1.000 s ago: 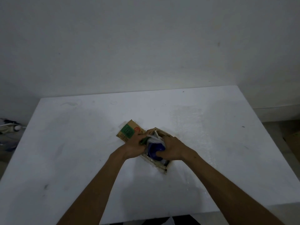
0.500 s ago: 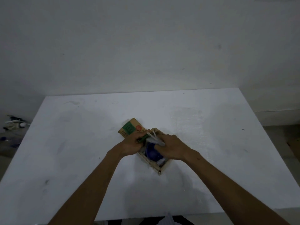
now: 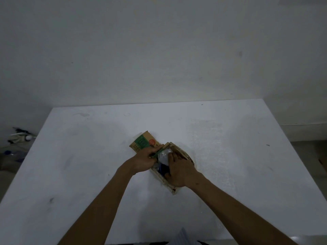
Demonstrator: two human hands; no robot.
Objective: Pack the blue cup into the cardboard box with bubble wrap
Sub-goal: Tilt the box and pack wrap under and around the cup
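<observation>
Since a moment ago the right hand (image 3: pixel 180 171) has slid further over the small brown cardboard box (image 3: pixel 190 159), so less of the round blue cup (image 3: pixel 163 169) shows now than before. Only a small dark blue patch of the cup peeks out between the two hands, just left of the right thumb. The cup sits down inside the box, in the middle of the frame, with the clear crinkly bubble wrap (image 3: pixel 163 154) bunched over its top. The right hand's fingers (image 3: pixel 171 156) lie on the bubble wrap, only a little bent, and press on it from above. They touch the wrap, not the bare cup. The left hand (image 3: pixel 144 160) is just beside it on the left. Its fingers are curled round the left edge of the box and hold it tight, with the fingertips close to the wrap. A cardboard flap with green print and an orange dot (image 3: pixel 143 142) sticks out from the box toward the upper left. The box rests on the big flat white table (image 3: pixel 79 165). Behind the table stands a plain pale wall (image 3: pixel 159 50). At the left edge of the frame some small things (image 3: pixel 19 137) lie on the floor, too blurry to name.
</observation>
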